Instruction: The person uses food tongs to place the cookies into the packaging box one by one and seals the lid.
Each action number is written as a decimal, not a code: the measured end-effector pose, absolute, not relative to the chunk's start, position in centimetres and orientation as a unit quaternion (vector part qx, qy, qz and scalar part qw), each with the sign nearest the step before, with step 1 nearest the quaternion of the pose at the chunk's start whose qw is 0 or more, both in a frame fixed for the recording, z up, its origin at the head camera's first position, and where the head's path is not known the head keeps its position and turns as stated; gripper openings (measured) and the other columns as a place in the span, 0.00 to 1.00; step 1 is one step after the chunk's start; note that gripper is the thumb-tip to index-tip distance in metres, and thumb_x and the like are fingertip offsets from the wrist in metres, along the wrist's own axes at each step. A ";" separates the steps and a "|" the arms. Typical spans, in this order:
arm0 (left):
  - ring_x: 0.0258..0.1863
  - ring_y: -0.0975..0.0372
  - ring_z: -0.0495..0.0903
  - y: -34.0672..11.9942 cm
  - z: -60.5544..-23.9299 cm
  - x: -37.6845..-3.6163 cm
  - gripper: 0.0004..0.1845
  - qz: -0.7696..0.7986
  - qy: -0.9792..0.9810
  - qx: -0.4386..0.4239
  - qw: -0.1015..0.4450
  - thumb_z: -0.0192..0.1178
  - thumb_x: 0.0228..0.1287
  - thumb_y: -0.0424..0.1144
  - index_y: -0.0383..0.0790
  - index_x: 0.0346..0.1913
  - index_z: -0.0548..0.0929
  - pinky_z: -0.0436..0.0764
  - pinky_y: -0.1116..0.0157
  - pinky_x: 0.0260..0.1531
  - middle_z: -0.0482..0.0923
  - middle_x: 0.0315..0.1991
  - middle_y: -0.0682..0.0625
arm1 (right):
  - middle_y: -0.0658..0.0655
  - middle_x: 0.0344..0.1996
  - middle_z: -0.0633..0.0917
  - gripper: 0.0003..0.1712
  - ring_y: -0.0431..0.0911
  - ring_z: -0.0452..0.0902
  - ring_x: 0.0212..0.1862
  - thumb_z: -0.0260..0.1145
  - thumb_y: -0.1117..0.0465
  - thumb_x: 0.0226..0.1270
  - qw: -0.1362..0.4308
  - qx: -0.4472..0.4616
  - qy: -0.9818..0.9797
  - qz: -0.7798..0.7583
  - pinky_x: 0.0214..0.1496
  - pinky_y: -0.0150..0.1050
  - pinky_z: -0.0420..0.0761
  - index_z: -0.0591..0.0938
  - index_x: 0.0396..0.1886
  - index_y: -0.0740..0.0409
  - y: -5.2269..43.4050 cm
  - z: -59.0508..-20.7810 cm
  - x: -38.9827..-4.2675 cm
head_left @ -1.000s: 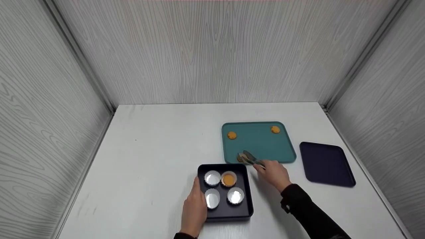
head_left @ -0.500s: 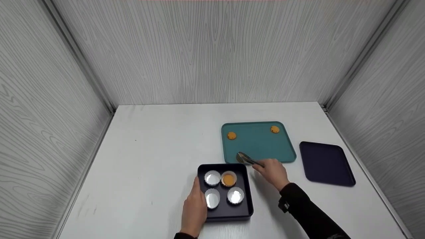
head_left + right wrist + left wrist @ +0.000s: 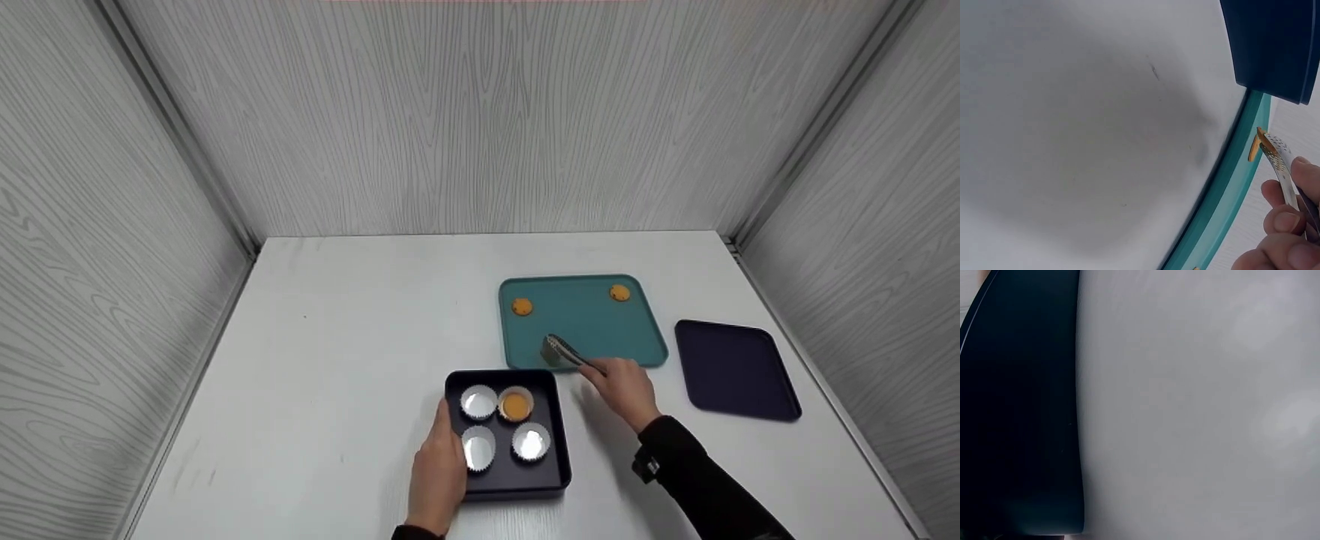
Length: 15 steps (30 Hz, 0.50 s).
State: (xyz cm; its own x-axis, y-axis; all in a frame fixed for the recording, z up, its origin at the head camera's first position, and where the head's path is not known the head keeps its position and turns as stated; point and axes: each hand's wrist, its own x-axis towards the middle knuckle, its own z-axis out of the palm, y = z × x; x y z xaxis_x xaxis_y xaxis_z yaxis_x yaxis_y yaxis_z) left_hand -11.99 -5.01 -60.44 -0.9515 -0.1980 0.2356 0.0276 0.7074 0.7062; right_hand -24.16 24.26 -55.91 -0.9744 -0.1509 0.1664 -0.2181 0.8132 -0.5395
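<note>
A dark square tray (image 3: 551, 450) holds four white paper cups; the far right cup (image 3: 516, 405) has an orange cookie in it. My left hand (image 3: 439, 465) grips the tray's left edge. My right hand (image 3: 619, 382) holds metal tongs (image 3: 564, 351) over the near left part of a teal tray (image 3: 585, 330). In the right wrist view the tongs (image 3: 1276, 160) pinch an orange cookie (image 3: 1254, 148) on edge above the teal rim (image 3: 1230, 197). Two more cookies (image 3: 522, 306) (image 3: 619, 293) lie at the teal tray's far side. The left wrist view shows only the dark tray's wall (image 3: 1016, 410).
A flat dark lid or tray (image 3: 739, 370) lies to the right of the teal tray. The white table (image 3: 337, 322) is boxed in by grey wood-grain walls on the left, back and right.
The tongs closed on the cookie at the teal tray's near left corner and lifted it a little up and to the right. My left hand stayed on the dark tray.
</note>
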 end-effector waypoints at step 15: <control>0.14 0.66 0.66 -5.0 -60.4 -12.0 0.27 -0.377 -0.914 0.049 0.144 0.49 0.77 0.30 0.29 0.76 0.64 0.75 0.62 0.21 0.83 0.55 0.36 | 0.52 0.27 0.89 0.14 0.39 0.69 0.22 0.67 0.53 0.74 0.083 0.113 -0.929 0.342 0.30 0.37 0.67 0.92 0.47 0.56 22.8 -53.9 -23.1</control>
